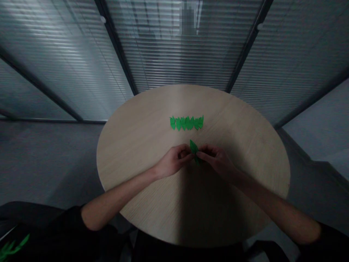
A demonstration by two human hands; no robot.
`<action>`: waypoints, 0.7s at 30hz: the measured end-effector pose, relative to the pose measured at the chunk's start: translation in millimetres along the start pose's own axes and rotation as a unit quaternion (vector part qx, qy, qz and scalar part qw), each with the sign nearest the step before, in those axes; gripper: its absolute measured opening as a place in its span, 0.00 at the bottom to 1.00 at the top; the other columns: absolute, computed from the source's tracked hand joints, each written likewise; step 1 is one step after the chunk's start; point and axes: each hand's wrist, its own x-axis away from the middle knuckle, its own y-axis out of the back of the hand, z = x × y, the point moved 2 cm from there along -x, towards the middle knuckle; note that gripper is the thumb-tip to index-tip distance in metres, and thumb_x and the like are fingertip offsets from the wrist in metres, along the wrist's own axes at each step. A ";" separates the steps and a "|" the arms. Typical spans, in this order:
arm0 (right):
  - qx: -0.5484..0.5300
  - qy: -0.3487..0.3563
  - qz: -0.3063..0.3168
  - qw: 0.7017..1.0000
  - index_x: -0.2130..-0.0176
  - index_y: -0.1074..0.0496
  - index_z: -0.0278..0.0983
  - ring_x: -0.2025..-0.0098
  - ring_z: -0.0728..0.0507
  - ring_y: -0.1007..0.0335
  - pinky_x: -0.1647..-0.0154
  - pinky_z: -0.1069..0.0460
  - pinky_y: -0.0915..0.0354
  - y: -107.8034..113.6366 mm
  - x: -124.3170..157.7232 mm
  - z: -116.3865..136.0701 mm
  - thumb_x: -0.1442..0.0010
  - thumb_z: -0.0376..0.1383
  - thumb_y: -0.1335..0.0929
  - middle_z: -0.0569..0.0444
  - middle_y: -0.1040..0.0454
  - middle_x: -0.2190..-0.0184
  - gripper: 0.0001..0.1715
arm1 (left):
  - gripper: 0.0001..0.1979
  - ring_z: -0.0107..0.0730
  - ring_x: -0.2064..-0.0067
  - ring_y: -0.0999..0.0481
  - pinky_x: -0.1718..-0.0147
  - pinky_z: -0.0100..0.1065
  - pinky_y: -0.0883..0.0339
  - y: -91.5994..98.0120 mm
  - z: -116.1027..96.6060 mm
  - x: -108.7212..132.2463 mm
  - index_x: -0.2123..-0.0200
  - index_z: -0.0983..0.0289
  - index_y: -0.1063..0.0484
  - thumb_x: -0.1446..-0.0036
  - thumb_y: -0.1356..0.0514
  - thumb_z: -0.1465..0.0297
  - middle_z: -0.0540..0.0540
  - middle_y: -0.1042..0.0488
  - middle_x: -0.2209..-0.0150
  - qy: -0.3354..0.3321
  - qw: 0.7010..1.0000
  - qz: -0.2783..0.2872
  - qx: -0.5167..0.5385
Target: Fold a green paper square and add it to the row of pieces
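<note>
My left hand point(172, 161) and my right hand point(215, 160) meet above the middle of a round wooden table point(234, 145). Between their fingertips they pinch a folded piece of green paper point(194, 148), which points up and away from me. Its lower end is partly hidden by my fingers. Farther out on the tabletop, a little beyond my hands, lies a tight row of several folded green paper pieces point(187, 123), side by side and overlapping.
Glass partitions with slatted blinds and dark frames stand beyond the table, and a grey floor surrounds it. Some green paper pieces point(12, 247) lie on dark material at the lower left corner, near my dark sleeve point(62, 222).
</note>
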 end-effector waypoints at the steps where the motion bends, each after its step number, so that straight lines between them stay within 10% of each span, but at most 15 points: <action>1: 0.001 0.000 -0.003 1.000 0.62 0.23 0.39 0.63 0.44 0.24 0.59 0.48 0.27 -0.5 0.2 -0.4 0.42 0.46 0.27 0.52 0.20 0.65 0.13 | 0.12 0.29 0.70 0.34 0.72 0.31 0.42 -0.3 0.0 0.0 0.62 0.65 0.28 0.37 0.37 0.61 0.50 0.31 0.70 0.004 1.000 -0.002 0.002; 11: 0.049 0.067 -0.028 0.996 0.62 0.27 0.39 0.66 0.45 0.25 0.64 0.50 0.28 -8.8 2.5 -6.4 0.38 0.46 0.30 0.53 0.23 0.67 0.13 | 0.07 0.27 0.71 0.42 0.73 0.30 0.47 -4.3 0.9 0.9 0.68 0.63 0.35 0.38 0.41 0.67 0.46 0.41 0.73 -0.034 0.999 -0.032 -0.019; 21: 0.012 0.076 -0.026 0.997 0.64 0.27 0.39 0.66 0.45 0.26 0.64 0.49 0.27 -5.7 -1.0 -3.5 0.37 0.47 0.29 0.55 0.25 0.69 0.13 | 0.09 0.28 0.69 0.31 0.70 0.32 0.36 -2.9 2.6 -0.2 0.59 0.66 0.29 0.35 0.39 0.65 0.50 0.30 0.70 -0.033 0.996 -0.080 -0.019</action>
